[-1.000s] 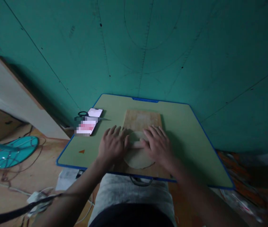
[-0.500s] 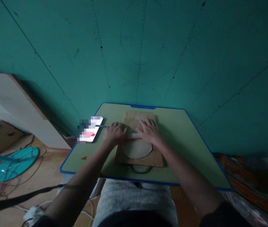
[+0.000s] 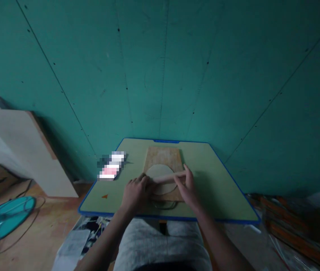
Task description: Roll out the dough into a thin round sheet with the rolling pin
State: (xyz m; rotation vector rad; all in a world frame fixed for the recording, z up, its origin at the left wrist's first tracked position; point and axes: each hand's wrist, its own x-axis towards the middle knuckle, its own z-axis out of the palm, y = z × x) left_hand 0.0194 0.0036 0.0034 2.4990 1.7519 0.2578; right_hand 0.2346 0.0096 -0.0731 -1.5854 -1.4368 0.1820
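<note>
Dough (image 3: 159,170) on the board (image 3: 164,154), middle of the table, between the two hands; rolling pin (image 3: 167,178) running across it from the left hand (image 3: 135,192) to the right hand (image 3: 188,186), its right end a little farther off than its left. Left fingers curled over the left end of the pin, knuckles up, that end hidden beneath them; grasp closed on the wood as far as can be seen. Right hand grips the other end, thumb on the near side, fingers round the far side, parted only by the pin's thickness. Whether the pin presses on the dough or is raised slightly, cannot tell. Dough pale, thin, flat, roughly round, a wide part showing beyond the pin and a smaller part on the near side; left edge partly covered by the left hand. Pin plain, light, slim, straight. Surroundings, left to right: teal disc (image 3: 13,214) on the floor with thin cords over it; white panel (image 3: 19,150) leaning at the wall (image 3: 160,75); phone (image 3: 110,167), blurred into blocks, at the table's left edge; small orange triangle (image 3: 104,196) nearer, left of the left hand; table (image 3: 205,162) pale green, blue-rimmed, its far edge by the green wall; board light wood, longer than wide, a dark loop handle (image 3: 164,205) at its near end; at far right, orange-brown clutter (image 3: 290,222) on the floor, dim, details unclear.
</note>
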